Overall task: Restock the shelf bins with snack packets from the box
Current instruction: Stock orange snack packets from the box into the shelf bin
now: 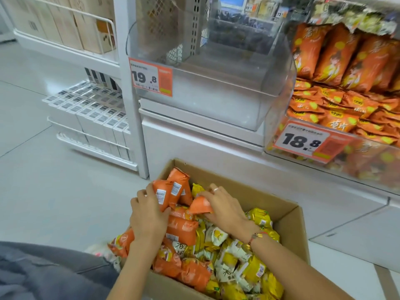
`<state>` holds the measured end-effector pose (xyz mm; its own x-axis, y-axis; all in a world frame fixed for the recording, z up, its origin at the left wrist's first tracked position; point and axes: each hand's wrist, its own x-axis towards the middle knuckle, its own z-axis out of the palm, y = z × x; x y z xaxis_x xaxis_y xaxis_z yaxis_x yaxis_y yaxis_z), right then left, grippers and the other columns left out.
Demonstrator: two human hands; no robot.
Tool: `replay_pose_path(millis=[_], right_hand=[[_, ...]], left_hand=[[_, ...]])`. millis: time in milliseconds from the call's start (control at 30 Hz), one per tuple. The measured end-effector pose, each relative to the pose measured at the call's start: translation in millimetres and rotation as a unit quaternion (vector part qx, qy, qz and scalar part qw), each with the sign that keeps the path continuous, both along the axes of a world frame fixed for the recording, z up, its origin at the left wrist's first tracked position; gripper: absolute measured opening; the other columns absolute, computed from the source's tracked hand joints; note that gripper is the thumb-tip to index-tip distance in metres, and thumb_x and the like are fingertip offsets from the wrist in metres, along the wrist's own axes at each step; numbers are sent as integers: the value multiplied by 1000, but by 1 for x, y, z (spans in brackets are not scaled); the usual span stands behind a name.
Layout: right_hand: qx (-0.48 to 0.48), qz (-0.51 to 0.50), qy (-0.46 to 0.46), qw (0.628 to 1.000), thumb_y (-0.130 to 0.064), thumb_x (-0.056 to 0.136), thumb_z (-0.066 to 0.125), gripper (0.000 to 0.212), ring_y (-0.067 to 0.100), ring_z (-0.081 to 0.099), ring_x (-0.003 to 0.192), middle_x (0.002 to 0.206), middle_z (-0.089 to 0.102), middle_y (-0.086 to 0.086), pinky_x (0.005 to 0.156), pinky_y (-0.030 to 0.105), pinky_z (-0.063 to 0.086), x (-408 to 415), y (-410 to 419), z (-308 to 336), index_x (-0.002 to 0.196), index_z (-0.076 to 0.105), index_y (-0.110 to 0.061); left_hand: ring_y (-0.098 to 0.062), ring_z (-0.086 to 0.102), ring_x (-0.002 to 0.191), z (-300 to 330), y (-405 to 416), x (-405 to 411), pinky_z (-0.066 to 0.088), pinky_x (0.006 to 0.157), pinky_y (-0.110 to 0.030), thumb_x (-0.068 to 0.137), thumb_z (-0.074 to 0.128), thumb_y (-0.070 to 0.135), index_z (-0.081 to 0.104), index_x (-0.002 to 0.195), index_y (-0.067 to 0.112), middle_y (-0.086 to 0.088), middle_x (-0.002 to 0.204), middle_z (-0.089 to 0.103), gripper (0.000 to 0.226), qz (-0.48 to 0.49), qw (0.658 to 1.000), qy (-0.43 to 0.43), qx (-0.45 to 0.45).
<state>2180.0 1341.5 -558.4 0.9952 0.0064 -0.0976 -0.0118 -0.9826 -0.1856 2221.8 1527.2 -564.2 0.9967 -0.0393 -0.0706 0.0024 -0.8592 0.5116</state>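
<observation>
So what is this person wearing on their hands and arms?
Both forearms are bare, with no sleeves or gloves. The right hand has a thin pale ring on one finger and a red cord bracelet with a small gold-coloured charm at the wrist. The left hand wears nothing.

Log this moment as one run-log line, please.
left hand: grips orange packets | right hand: grips orange packet | cardboard box: full | clear bin: empty

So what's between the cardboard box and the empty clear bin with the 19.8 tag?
In the head view, only the white shelf base and bare floor; no packets.
</observation>
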Motion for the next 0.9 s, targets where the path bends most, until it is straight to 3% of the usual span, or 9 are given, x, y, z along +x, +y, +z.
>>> replay_pose_path(millis=[100, 200, 300, 367, 467, 600, 700, 767, 900], right_hand=[[232, -179, -21, 956, -47, 83, 67, 37, 13, 60, 89, 101, 62, -5, 77, 33, 50, -17, -9, 29, 113, 63, -26], [558, -315, 26, 767, -36, 85, 66, 22, 15, 68, 85, 97, 73, 3, 83, 32, 53, -37, -19, 64, 99, 65, -20], [765, -310, 59, 561, -29, 70, 80, 51, 27, 68, 97, 110, 71, 12, 82, 30, 54, -59, -36, 87, 114, 58, -15], [801, -288, 84, 519, -27, 49, 93, 85, 30, 64, 105, 120, 66, 16, 76, 30, 58, -68, -44, 99, 123, 55, -13], [789, -263, 125, 542, -22, 44, 93, 91, 29, 59, 111, 125, 63, 17, 79, 31, 56, -76, -50, 117, 125, 54, -8], [713, -239, 139, 644, -26, 58, 80, 74, 32, 57, 118, 122, 65, 17, 105, 40, 43, -89, -56, 136, 125, 57, -4], [622, -214, 113, 745, -37, 66, 82, 68, 23, 64, 111, 116, 70, 6, 100, 35, 48, -99, -60, 151, 125, 59, -14], [604, -211, 82, 764, -36, 71, 81, 57, 17, 68, 104, 111, 72, 1, 93, 29, 51, -102, -64, 160, 121, 62, -17], [614, -196, 6, 765, -32, 73, 75, 51, 19, 65, 110, 116, 70, 2, 103, 38, 46, -106, -78, 184, 121, 65, -17]], left_hand=[[-32, 52, 115, 8, 4, 3, 45, 88, -44, 81, 74, 29, 36, 142, 17, -10, 131, 53, 74, -15, 997, -20, -69], [-25, 60, 111, 37, 0, 9, 49, 92, -42, 76, 80, 32, 33, 145, 19, -3, 129, 57, 86, -7, 946, 78, -315], [-20, 69, 97, 70, -12, 3, 57, 77, -28, 79, 75, 19, 47, 137, 13, -5, 114, 69, 64, -12, 795, 262, -547], [-22, 70, 93, 82, -17, -5, 59, 78, -30, 76, 71, 17, 55, 125, 9, -11, 107, 70, 52, -22, 678, 325, -659], [-24, 66, 96, 95, -27, -21, 53, 90, -40, 84, 52, 16, 60, 116, 11, -12, 108, 69, 34, -30, 625, 342, -701], [-24, 63, 94, 123, -48, -39, 45, 98, -43, 87, 45, 11, 61, 107, 11, -10, 98, 72, 24, -23, 647, 343, -681], [-25, 64, 85, 147, -64, -49, 47, 87, -40, 90, 48, 7, 60, 90, 10, -11, 87, 73, 13, -24, 679, 332, -655], [-24, 69, 80, 159, -73, -56, 49, 79, -37, 86, 56, 10, 63, 94, 9, -9, 86, 75, 10, -62, 706, 323, -628], [-14, 73, 86, 183, -88, -63, 53, 67, -30, 69, 67, 29, 57, 115, 27, 2, 97, 76, 48, -152, 740, 305, -580]])
